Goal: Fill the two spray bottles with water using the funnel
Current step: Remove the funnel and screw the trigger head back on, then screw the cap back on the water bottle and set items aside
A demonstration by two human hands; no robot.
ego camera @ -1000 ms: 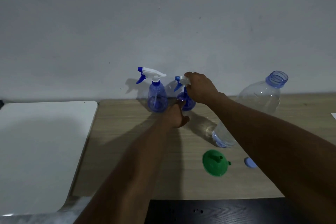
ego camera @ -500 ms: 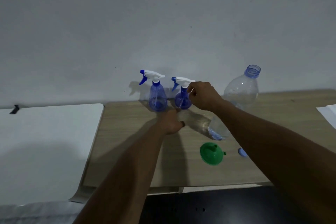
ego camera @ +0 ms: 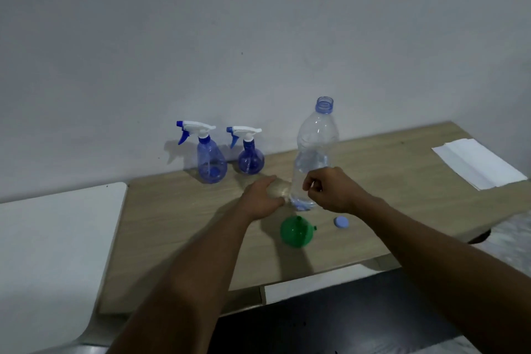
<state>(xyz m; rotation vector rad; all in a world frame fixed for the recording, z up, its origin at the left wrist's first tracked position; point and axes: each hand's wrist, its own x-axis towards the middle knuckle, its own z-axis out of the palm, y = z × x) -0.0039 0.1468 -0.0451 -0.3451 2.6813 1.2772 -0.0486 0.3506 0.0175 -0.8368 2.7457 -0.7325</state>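
Two blue spray bottles with white trigger heads stand by the wall: a taller one [ego camera: 211,164] on the left and a rounder one [ego camera: 250,161] to its right, both capped. A clear uncapped water bottle [ego camera: 314,149] stands upright in front of them, with little water in it. A green funnel [ego camera: 296,231] lies on its side near the front, a blue cap [ego camera: 341,222] beside it. My left hand [ego camera: 260,198] rests on the table left of the water bottle's base. My right hand [ego camera: 330,188] hovers at the bottle's right side, fingers curled and holding nothing.
The wooden table [ego camera: 178,218] runs to the wall. A white board [ego camera: 54,244] adjoins it on the left. A white paper sheet [ego camera: 478,165] lies at the far right. A dark surface [ego camera: 344,322] sits below the front edge.
My right hand has let go of the rounder spray bottle's head and drawn back to the water bottle. My left hand has also pulled back toward me. The camera view has shifted.
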